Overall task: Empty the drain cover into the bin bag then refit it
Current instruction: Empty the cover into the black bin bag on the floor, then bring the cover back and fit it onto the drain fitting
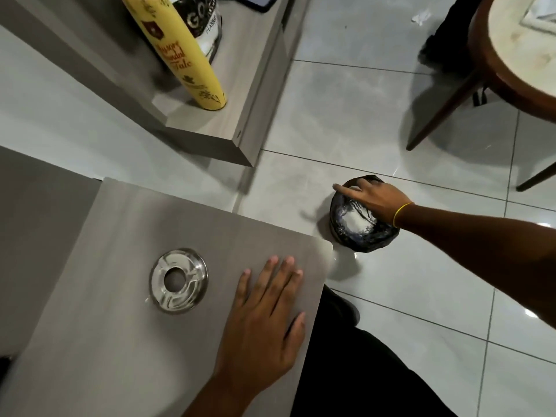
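The drain opening [178, 280], a shiny metal ring with a dark hole in the middle, sits uncovered in the grey sink surface [126, 230]. My left hand [264, 320] lies flat on that surface just right of the ring, fingers apart, holding nothing. On the floor stands a small bin lined with a black bin bag [373, 239]. My right hand [374, 200] reaches over its mouth, index finger pointing left. It grips a round, shiny, pale piece, the drain cover [356, 219], under the palm and inside the bag's rim. My hand partly hides the cover.
A grey shelf [228, 94] at the back holds a tall yellow talc tin [180, 55] and a dark packet [200, 19]. A round wooden table [517, 43] with slanted legs stands at the right on the glossy white floor tiles [421, 296]. My dark trouser leg [361, 371] is below.
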{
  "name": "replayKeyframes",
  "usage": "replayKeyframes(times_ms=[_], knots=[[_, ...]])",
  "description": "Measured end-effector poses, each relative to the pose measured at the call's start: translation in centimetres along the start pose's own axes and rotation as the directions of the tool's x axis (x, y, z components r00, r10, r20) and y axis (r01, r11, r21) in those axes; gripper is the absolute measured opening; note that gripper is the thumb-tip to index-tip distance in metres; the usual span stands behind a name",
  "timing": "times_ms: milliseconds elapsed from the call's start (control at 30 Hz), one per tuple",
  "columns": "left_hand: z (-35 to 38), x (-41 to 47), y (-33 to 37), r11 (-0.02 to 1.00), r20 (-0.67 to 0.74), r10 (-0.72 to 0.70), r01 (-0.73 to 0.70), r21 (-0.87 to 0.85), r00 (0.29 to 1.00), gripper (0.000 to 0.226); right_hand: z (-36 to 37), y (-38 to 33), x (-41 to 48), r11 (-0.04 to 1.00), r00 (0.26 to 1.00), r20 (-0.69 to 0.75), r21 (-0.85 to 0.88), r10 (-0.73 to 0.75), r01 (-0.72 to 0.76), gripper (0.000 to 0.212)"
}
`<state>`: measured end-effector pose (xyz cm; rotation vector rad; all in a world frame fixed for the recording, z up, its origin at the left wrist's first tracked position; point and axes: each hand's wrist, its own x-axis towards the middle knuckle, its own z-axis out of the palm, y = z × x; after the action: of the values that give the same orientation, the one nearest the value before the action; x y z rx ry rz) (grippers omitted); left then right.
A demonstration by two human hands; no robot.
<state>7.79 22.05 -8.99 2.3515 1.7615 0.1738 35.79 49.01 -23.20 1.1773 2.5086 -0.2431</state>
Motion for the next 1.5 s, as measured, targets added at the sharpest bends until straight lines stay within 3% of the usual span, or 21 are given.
replayKeyframes(times_ms=[133, 267, 400, 533, 667, 700, 800, 933, 1067, 1133, 1267, 1367, 1433, 1500], knots=[[-0.2, 0.0, 0.0, 1.000, -0.028, 0.001, 0.000, 0.003, 1.000, 0.066, 2.1, -0.3, 2.4, 0.990, 0.996, 0.088, -0.138, -0.026, 0.038, 0.053], [-0.1, 0.1, 0.1, 1.000, -0.032, -0.002, 0.003, 0.013, 0.999, 0.069, 3.8, -0.4, 3.5, 0.994, 0.991, 0.122, -0.094, -0.049, 0.060, 0.080], [-0.3, 0.2, 0.1, 1.000, -0.036, -0.005, 0.006, 0.026, 0.999, 0.067, 4.9, 0.0, 4.6, 0.980, 0.985, 0.173, -0.191, -0.029, 0.062, 0.051], [-0.5, 0.3, 0.2, 0.999, -0.047, 0.008, -0.006, 0.033, 0.999, 0.067, 5.1, 0.1, 4.7, 0.992, 0.982, 0.188, -0.118, -0.025, 0.048, 0.073], [-0.5, 0.4, 0.2, 0.999, -0.052, 0.014, -0.012, 0.037, 0.999, 0.068, 6.0, 0.2, 5.2, 0.967, 0.976, 0.216, -0.242, -0.026, 0.079, 0.049], [-0.5, 0.4, 0.2, 0.999, -0.054, 0.015, -0.013, 0.036, 0.998, 0.069, 6.3, 0.2, 5.3, 0.967, 0.977, 0.211, -0.243, -0.022, 0.074, 0.052], [-0.4, 0.4, 0.2, 0.999, -0.056, 0.015, -0.014, 0.032, 0.998, 0.069, 6.6, 0.2, 5.3, 0.979, 0.976, 0.211, -0.185, -0.051, 0.091, 0.075], [-0.3, 0.3, 0.1, 1.000, -0.052, 0.009, -0.007, 0.028, 0.999, 0.067, 7.3, 0.2, 5.6, 0.980, 0.974, 0.229, -0.191, -0.006, 0.051, 0.047], [0.0, 0.4, 0.1, 1.000, -0.056, 0.000, 0.000, 0.010, 0.998, 0.065, 7.0, 0.6, 4.9, 0.982, 0.969, 0.186, 0.073, 0.161, -0.177, 0.047], [-0.1, 0.4, 0.1, 1.000, -0.046, -0.011, 0.011, 0.004, 0.999, 0.065, 6.5, 0.6, 4.3, 0.880, 0.930, 0.145, 0.303, 0.337, -0.366, 0.046], [0.0, 0.4, 0.3, 0.999, -0.009, -0.030, 0.030, 0.017, 1.000, 0.066, 3.2, 0.7, 2.1, 0.502, 0.753, 0.229, 0.623, 0.616, -0.600, 0.052], [0.1, 0.4, 0.5, 0.999, 0.009, -0.044, 0.044, 0.028, 0.999, 0.069, -0.9, -0.7, -0.4, 0.255, 0.660, 0.281, 0.763, 0.696, -0.594, 0.047], [0.1, 0.5, 0.7, 0.994, 0.015, -0.086, 0.085, 0.061, 0.996, 0.072, -3.9, -1.5, -2.0, 0.152, 0.625, 0.285, 0.820, 0.727, -0.551, 0.041], [-0.2, 0.3, 0.8, 0.973, -0.012, -0.218, 0.218, 0.082, 0.976, 0.079, -7.5, -3.2, -3.3, 0.066, 0.624, 0.289, 0.874, 0.726, -0.482, 0.035]])
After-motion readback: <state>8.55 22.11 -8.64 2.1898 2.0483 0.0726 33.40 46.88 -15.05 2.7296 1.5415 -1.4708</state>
